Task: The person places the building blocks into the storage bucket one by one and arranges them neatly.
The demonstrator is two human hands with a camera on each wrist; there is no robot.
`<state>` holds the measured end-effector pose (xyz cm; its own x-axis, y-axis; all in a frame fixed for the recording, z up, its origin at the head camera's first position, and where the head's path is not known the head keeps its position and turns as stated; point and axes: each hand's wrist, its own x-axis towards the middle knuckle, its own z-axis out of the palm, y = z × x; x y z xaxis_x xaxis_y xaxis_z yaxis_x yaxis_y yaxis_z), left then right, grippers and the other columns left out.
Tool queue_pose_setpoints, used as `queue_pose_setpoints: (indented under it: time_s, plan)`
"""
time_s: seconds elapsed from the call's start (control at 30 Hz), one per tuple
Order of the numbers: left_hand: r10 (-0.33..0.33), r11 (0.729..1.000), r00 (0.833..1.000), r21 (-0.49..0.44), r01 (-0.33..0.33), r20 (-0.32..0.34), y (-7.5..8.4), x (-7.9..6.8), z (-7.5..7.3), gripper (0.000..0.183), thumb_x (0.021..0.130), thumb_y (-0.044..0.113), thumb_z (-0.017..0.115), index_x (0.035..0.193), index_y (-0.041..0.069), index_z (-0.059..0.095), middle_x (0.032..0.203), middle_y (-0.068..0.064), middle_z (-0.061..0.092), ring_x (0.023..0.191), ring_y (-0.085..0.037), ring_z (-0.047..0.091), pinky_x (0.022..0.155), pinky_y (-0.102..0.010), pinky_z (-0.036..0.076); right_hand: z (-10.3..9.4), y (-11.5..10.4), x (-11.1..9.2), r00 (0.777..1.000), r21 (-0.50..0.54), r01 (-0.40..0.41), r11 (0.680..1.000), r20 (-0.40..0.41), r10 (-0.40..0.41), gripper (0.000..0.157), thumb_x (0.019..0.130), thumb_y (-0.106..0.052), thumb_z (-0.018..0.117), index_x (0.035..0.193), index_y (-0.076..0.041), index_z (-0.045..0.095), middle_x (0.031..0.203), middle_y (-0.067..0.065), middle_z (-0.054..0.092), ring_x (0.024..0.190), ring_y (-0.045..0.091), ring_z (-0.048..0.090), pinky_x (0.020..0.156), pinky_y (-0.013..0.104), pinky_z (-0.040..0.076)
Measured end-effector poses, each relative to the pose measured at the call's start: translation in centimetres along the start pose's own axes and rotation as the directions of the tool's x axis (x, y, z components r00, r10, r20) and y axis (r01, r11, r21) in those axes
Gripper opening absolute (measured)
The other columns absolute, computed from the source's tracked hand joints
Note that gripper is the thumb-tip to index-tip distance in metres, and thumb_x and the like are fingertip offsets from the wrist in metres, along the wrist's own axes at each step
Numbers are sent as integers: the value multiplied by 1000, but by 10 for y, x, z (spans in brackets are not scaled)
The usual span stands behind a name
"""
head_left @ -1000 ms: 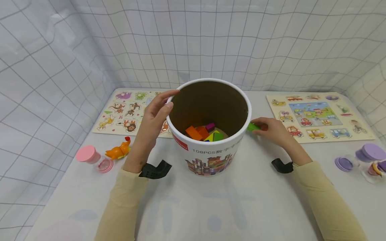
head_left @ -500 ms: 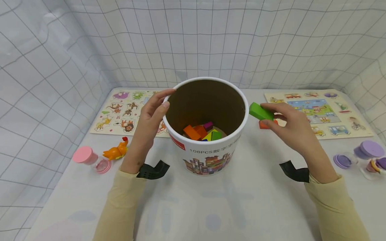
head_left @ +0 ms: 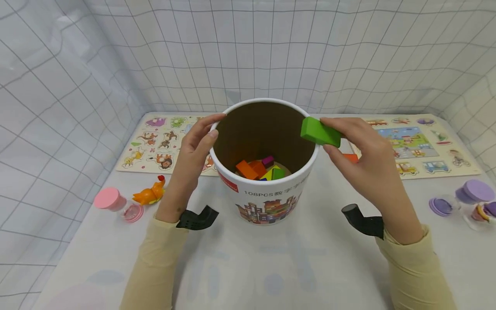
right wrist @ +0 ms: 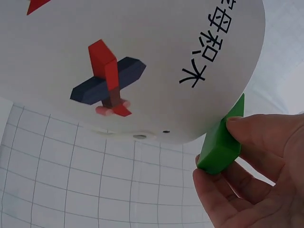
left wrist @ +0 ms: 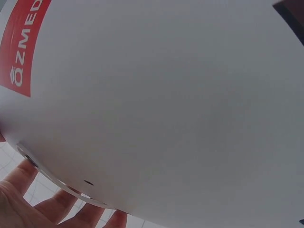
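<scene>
A large white bucket [head_left: 271, 193] printed with blocks and lettering stands on the table, colored blocks [head_left: 248, 170] lying in its bottom. My left hand [head_left: 190, 159] rests against its left side, thumb and index fingertips at the rim. In the left wrist view the other fingers [left wrist: 54, 206] reach along the outside wall, their tips partly hidden. Thumb and fingers of my right hand [head_left: 366, 159] pinch a green building block [head_left: 319, 131] over the bucket's right rim. An orange-red block [head_left: 350, 158] lies on the table, partly covered by that hand.
An animal puzzle board [head_left: 166, 146] lies behind left, a vehicle puzzle board [head_left: 430, 163] behind right. Left of the bucket are an orange toy [head_left: 150, 193] and a pink-lidded container [head_left: 110, 198]; purple-lidded containers [head_left: 474, 191] stand far right. A gridded curtain [head_left: 263, 51] encloses the table.
My right hand has picked the green block up from the table beside the bucket and brought it up and left to the rim. The left hand has stayed at the bucket.
</scene>
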<state>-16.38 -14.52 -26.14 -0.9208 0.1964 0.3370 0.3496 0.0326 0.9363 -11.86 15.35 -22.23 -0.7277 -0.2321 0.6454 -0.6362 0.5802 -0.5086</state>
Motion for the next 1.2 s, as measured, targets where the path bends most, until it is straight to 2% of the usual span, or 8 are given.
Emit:
queue_pose_setpoints:
  time_s: [0.2, 0.33, 0.47, 0.63, 0.77, 0.83, 1.0, 1.2]
  plan:
    - [20, 1000, 1000, -9, -20, 9, -1, 1, 0, 36, 90, 21, 43, 125, 14, 49, 129, -6, 45, 121, -23, 38, 100, -50, 28, 5, -22, 7, 1000, 78, 12, 997, -1, -12, 43, 71, 11, 66, 112, 2, 58, 107, 8, 60, 97, 16, 55, 84, 21, 43]
    - [25, 1000, 1000, -9, -25, 1, -1, 1, 0, 36, 90, 21, 43, 125, 14, 49, 129, -8, 45, 120, -23, 38, 99, -50, 28, 9, -18, 7, 1000, 117, 17, 993, 9, -18, 42, 70, 11, 67, 111, 2, 59, 106, 9, 61, 98, 16, 55, 85, 22, 44]
    - [14, 1000, 1000, -11, -14, -6, 0, -1, 1, 36, 90, 22, 44, 125, 15, 49, 129, -8, 44, 121, -23, 37, 99, -51, 27, 6, -3, 6, 1000, 143, -13, 990, 18, 10, 42, 72, 12, 65, 112, 1, 59, 108, 9, 60, 101, 15, 54, 87, 24, 43]
    - [28, 999, 1000, -20, -28, 1, -1, 1, 1, 36, 90, 21, 43, 125, 14, 49, 129, -7, 45, 120, -23, 37, 100, -50, 27, -4, 38, -2, 986, 183, -165, 969, 54, 158, 37, 80, 6, 59, 116, -2, 57, 110, 7, 59, 103, 10, 53, 88, 21, 42]
    - [33, 999, 999, -14, -33, 4, -1, 2, 1, 36, 90, 21, 43, 125, 13, 49, 129, -6, 45, 121, -22, 37, 100, -50, 27, -10, 79, -12, 946, 75, -314, 946, 113, 305, 33, 86, -9, 56, 119, -8, 55, 110, 7, 58, 100, 3, 51, 87, 16, 41]
    - [29, 999, 1000, -13, -29, 5, -1, 2, 1, 36, 90, 21, 43, 125, 14, 49, 129, -6, 45, 121, -22, 37, 100, -50, 27, -13, 98, -18, 914, -16, -380, 925, 145, 379, 34, 88, -18, 55, 121, -9, 54, 112, 10, 57, 99, 2, 50, 88, 19, 41]
    - [19, 1000, 1000, -12, -19, 2, -1, 0, 1, 36, 90, 21, 43, 125, 14, 49, 129, -7, 45, 120, -22, 37, 99, -50, 28, -15, 136, -32, 842, -158, -468, 869, 218, 493, 39, 90, -26, 51, 123, -5, 51, 117, 18, 53, 105, 24, 50, 90, 43, 39]
    - [21, 1000, 1000, -8, -21, -3, -1, 0, 1, 36, 90, 21, 43, 125, 14, 49, 129, -8, 44, 120, -23, 37, 99, -50, 28, -2, 162, -42, 765, -250, -480, 841, 350, 541, 43, 89, -27, 53, 124, -3, 48, 123, 23, 47, 109, 42, 43, 89, 54, 35]
